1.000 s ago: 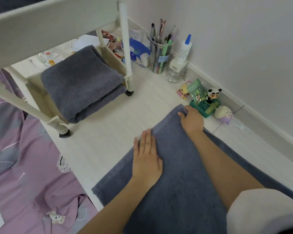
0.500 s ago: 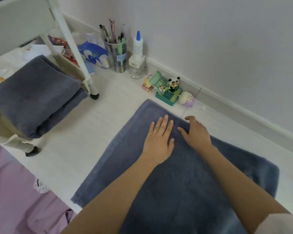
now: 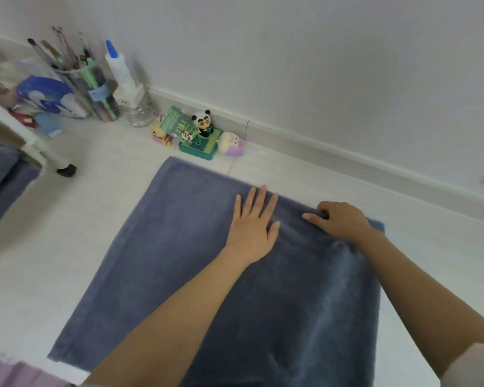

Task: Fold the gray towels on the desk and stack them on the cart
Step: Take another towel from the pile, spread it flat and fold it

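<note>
We see a gray towel (image 3: 179,261) spread flat on the white desk (image 3: 67,233), reaching from the near edge almost to the toys by the wall. Our left hand (image 3: 253,224) lies palm down on the towel near its far edge, fingers straight and slightly spread, holding nothing and only pressing on the cloth. Our right hand (image 3: 340,220) rests just to the right of it, close to the towel's far right corner; its fingers are curled into the cloth and the thumb points left, so it seems to pinch a small ridge of fabric at the far edge. The two hands are near each other but apart.

At the left edge, part of the cart (image 3: 25,132) shows, with one white leg ending in a black foot that stands on the desk. Folded gray towels (image 3: 0,177) lie on the cart, only partly in view.

Along the far wall stand a clear cup of pens (image 3: 95,88), a white bottle with a blue tip (image 3: 120,68) atop a glass jar (image 3: 140,113), and a blue and white packet (image 3: 48,96) to the left of them. To the right sits a green tray (image 3: 201,146) with a panda figure (image 3: 204,122) on it, a yellow toy (image 3: 160,134) on its left and a purple toy (image 3: 231,143) on its right.
</note>
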`<state>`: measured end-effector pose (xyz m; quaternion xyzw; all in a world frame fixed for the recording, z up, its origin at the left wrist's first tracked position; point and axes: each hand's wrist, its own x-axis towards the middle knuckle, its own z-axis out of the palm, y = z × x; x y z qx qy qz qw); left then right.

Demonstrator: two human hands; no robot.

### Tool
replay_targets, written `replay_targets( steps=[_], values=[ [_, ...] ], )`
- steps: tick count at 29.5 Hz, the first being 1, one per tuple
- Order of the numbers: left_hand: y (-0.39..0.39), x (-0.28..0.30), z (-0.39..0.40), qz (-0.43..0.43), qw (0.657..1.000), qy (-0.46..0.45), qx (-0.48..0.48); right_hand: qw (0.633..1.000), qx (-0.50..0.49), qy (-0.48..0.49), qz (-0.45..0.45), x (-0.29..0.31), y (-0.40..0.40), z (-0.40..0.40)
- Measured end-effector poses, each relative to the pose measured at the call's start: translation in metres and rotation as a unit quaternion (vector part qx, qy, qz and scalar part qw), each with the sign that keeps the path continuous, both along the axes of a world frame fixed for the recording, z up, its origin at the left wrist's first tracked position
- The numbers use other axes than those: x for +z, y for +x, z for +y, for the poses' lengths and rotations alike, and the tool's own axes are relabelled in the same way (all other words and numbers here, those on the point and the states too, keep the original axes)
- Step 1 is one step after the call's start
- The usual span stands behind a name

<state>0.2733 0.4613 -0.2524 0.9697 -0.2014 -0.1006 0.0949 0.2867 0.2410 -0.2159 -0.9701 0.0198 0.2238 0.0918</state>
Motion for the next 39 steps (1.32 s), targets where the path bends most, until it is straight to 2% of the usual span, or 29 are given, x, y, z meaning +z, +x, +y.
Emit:
replay_targets(
  steps=[3,6,9,11,13,17,19,21,24,26,28,31,33,37,39],
  values=[
    [-0.007,-0.016,-0.011,-0.025,0.998,0.063,-0.017,0.991,0.005,0.037,0.129,0.018,0.002,-0.018],
    [-0.01,-0.021,-0.013,-0.043,0.997,0.069,-0.017,0.958,-0.05,0.06,0.277,0.034,-0.005,-0.054],
    [-0.01,-0.022,-0.017,-0.047,0.996,0.068,-0.017,0.942,-0.002,-0.086,0.324,0.044,-0.011,-0.086],
    [-0.009,-0.023,-0.013,-0.048,0.997,0.059,-0.017,0.929,0.01,-0.15,0.338,0.043,-0.013,-0.096],
    [-0.01,-0.023,-0.018,-0.053,0.997,0.055,-0.02,0.942,-0.003,-0.145,0.304,0.047,-0.016,-0.108],
    [-0.008,-0.022,-0.019,-0.028,0.997,0.078,-0.003,0.981,-0.036,-0.135,0.134,0.034,-0.015,-0.107],
    [-0.007,-0.017,-0.027,-0.013,0.994,0.104,0.018,0.983,-0.042,-0.155,0.093,0.019,-0.024,-0.107],
    [-0.011,-0.009,-0.041,-0.033,0.994,0.095,0.044,0.987,-0.073,-0.14,0.039,0.005,-0.031,-0.108],
    [-0.045,-0.003,-0.068,-0.1,0.995,-0.008,-0.008,0.988,-0.08,-0.108,-0.076,0.0,-0.045,-0.108],
    [-0.072,-0.01,-0.076,-0.084,0.994,-0.022,-0.059,0.983,-0.108,-0.041,-0.144,-0.007,-0.058,-0.109],
    [-0.08,-0.02,-0.073,-0.063,0.996,0.015,-0.058,0.958,-0.183,0.04,-0.216,-0.012,-0.075,-0.109],
    [-0.075,-0.026,-0.072,-0.055,0.997,0.033,-0.038,0.89,-0.367,0.193,-0.191,-0.015,-0.109,-0.102],
    [-0.073,-0.025,-0.076,-0.051,0.997,0.036,-0.045,0.843,-0.462,0.231,-0.152,-0.016,-0.139,-0.088],
    [-0.077,-0.023,-0.073,-0.054,0.998,-0.01,-0.033,0.835,-0.499,0.221,-0.072,-0.022,-0.174,-0.062],
    [-0.082,-0.019,-0.067,-0.061,0.996,-0.046,-0.039,0.831,-0.503,0.229,-0.064,-0.021,-0.178,-0.057]
  ],
)
